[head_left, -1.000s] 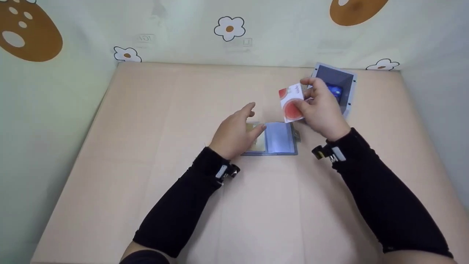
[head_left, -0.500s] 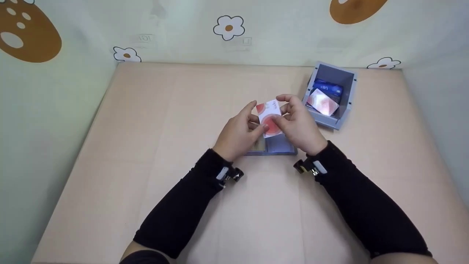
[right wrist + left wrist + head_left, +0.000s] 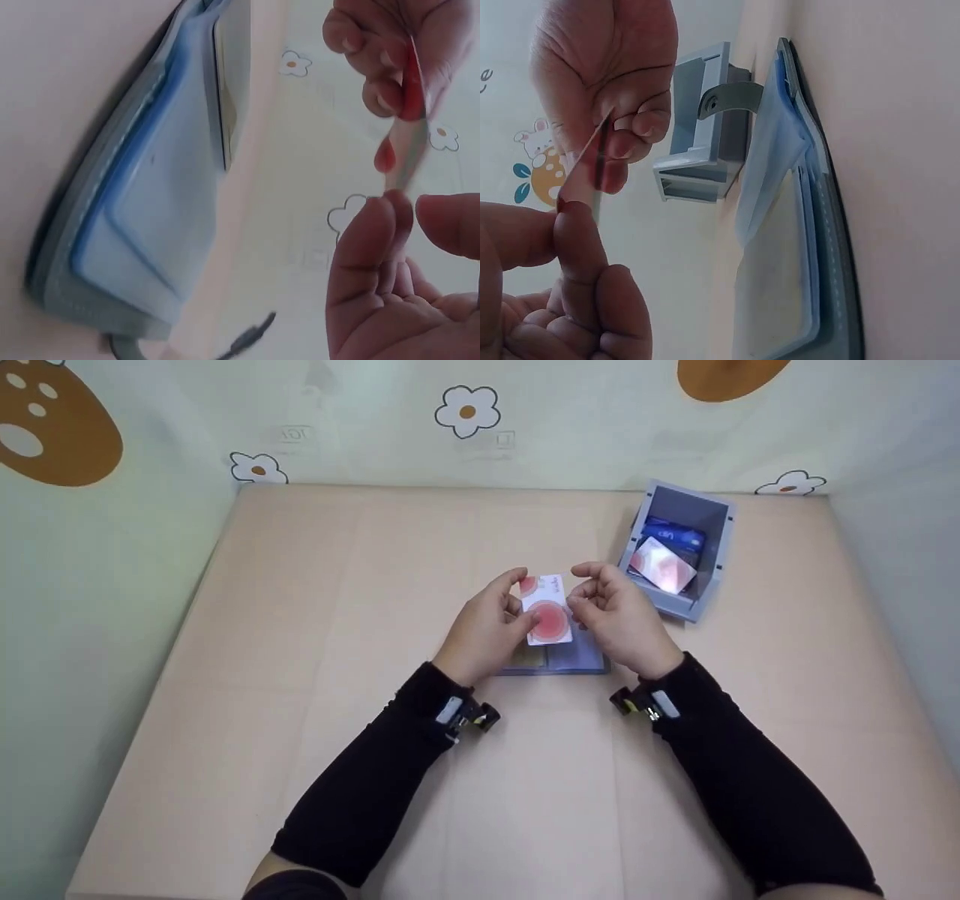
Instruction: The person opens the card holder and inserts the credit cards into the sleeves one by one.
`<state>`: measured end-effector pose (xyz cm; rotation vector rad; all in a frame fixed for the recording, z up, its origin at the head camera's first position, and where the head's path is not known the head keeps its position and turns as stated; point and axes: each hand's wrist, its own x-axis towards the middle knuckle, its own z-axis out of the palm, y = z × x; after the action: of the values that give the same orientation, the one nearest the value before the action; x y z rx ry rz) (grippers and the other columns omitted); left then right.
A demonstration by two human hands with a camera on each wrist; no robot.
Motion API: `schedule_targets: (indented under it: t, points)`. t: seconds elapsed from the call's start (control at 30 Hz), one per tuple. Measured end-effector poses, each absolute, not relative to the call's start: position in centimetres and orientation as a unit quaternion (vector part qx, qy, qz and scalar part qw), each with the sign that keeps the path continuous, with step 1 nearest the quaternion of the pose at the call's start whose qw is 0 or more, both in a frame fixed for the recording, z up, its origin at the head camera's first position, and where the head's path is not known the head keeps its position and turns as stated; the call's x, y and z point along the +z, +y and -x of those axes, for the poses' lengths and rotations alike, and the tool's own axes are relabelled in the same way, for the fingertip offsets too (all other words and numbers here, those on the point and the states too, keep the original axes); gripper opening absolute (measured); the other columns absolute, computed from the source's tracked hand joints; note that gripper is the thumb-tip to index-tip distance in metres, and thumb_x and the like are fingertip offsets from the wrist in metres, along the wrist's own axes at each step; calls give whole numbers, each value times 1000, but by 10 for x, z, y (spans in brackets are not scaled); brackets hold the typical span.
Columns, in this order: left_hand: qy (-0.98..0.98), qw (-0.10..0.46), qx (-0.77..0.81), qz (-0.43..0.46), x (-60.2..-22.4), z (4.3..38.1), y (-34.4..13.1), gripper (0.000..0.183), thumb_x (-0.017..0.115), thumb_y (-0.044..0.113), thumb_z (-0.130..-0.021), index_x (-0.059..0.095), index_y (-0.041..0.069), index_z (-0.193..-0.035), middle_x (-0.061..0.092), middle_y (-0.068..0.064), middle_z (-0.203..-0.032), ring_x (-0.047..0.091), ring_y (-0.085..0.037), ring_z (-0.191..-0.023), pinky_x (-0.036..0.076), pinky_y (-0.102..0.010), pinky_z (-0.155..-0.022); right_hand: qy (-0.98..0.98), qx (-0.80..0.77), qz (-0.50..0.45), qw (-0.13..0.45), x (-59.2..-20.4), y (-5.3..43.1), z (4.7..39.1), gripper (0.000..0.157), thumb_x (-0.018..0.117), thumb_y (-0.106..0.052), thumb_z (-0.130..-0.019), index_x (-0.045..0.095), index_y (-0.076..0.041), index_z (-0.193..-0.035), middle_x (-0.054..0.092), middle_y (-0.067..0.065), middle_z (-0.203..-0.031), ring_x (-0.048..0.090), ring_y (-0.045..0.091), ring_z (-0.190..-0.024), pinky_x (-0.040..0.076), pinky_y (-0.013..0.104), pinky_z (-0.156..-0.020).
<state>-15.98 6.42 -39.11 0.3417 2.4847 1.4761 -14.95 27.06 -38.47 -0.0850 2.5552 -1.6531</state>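
Observation:
A white card with red circles (image 3: 551,622) is held upright above the table. My left hand (image 3: 484,630) pinches its left edge between thumb and finger, the grip also visible in the left wrist view. By the card's right edge, my right hand (image 3: 626,622) has loosely bent fingers. Its thumb (image 3: 450,221) stands apart from the finger, whose tip is close to or touching the card's edge. Below both hands lies an opened card holder (image 3: 589,658) with clear plastic sleeves. One sleeve contains a yellowish card (image 3: 776,277); the facing sleeve (image 3: 169,210) shows no card. My hands partly cover the holder.
A grey bin (image 3: 679,607) stands at the back right of the table (image 3: 375,795). Inside it are a shiny white-and-red card (image 3: 664,566) and a blue card (image 3: 682,534). A strap with a snap (image 3: 731,99) sticks up from the holder. Patterned walls enclose the table's back and sides.
My right hand has brought the white-and-red card leftward from near the bin to above the holder. My left hand has taken hold of it, and the right thumb has come off its face.

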Motion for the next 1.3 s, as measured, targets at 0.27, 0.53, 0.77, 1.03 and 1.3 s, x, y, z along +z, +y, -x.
schedule_targets:
  t: [0.27, 0.53, 0.77, 1.03, 1.3]
  points:
    - [877, 119, 455, -104, -390, 162, 61, 66, 70, 18, -102, 41, 10, -162, 66, -3, -97, 60, -15, -79, 50, -25, -68, 882, -467, 43, 39, -380, 285, 148, 32, 63, -6, -103, 64, 1, -134, 69, 16, -119, 63, 24, -106, 51, 19, -87]
    - [892, 123, 426, -87, -391, 163, 61, 67, 70, 20, -102, 41, 9, -162, 66, -1, -94, 58, -15, -74, 49, -25, -66, 913, -394, 32, 96, -378, 292, 148, 42, 66, -11, -102, 60, 0, -142, 65, 19, -137, 60, 33, -120, 53, 49, -105]
    - [902, 133, 403, -78, -394, 163, 64, 59, 68, 21, -103, 48, 9, -158, 71, -1, -101, 64, -15, -87, 53, -26, -76, 930, -338, 35, 136, -378, 295, 148, 44, 66, -15, -103, 60, -3, -144, 64, 16, -143, 59, 35, -128, 50, 53, -111]
    - [908, 137, 388, -81, -400, 164, 65, 54, 66, 20, -104, 51, 9, -155, 75, -7, -127, 69, -12, -112, 55, -31, -103, 939, -298, 44, 164, -381, 294, 148, 48, 66, -17, -103, 57, -5, -148, 63, 19, -142, 60, 34, -122, 50, 55, -111]
    - [916, 120, 368, -101, -404, 163, 66, 48, 68, 20, -102, 59, 8, -148, 75, -8, -128, 68, -14, -114, 52, -35, -109, 949, -268, 56, 156, -388, 292, 148, 48, 67, -19, -102, 58, -5, -148, 66, 20, -138, 61, 32, -118, 51, 53, -110]
